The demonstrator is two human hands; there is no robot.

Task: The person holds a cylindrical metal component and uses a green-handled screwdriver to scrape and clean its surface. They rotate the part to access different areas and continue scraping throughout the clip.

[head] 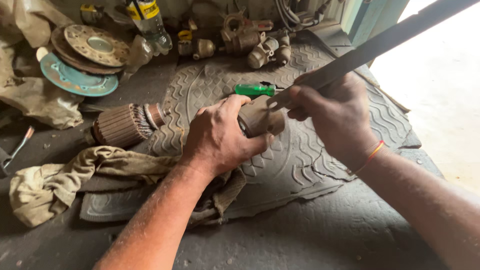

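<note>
Grimy rubber matting (320, 150) covers the desk, and on it the left hand (220, 137) is clenched around a dull metal cylindrical housing (260, 120), holding it down. Against its top edge the right hand (335, 112) grips a long dark flat bar (380, 47). Just behind lies a green-handled screwdriver (255, 89); a copper-wound armature (125, 125) rests left, beside a dirty rag (55, 182).

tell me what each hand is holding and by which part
The left hand wraps round the side of a round metal housing. The right hand grips the lower end of a long flat metal bar.
</note>
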